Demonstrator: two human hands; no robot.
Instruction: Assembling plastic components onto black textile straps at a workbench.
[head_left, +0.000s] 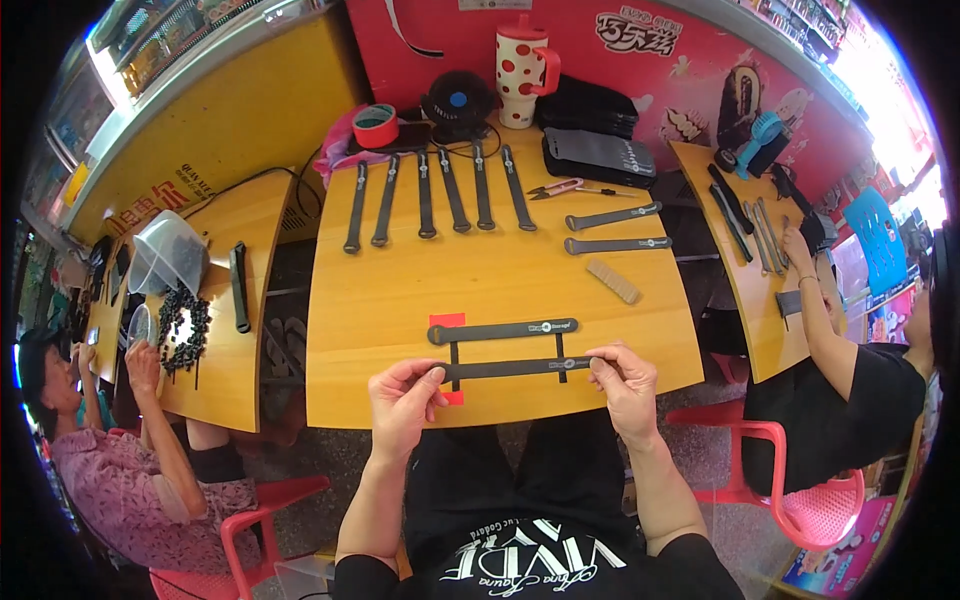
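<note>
Near the front edge of the wooden table (380,300), a dark strap (515,368) with a rounded end is stretched level between my hands. My left hand (405,400) pinches its left end between thumb and fingers. At the other end, my right hand (625,388) grips it the same way. Just beyond lies a second, similar strap (495,332), parallel to the held one. Two narrow black strips (562,346) run crosswise beneath, and red tape (447,320) shows at the left one. Whether the held strap touches the tabletop, I cannot tell.
Several straps (424,195) lie in a row at the back, two more (618,244) at right near a tan ribbed block (613,281). Behind are snips (556,188), a spotted tumbler (518,85), a fan (458,100) and a tape roll (375,126). People sit at both side tables.
</note>
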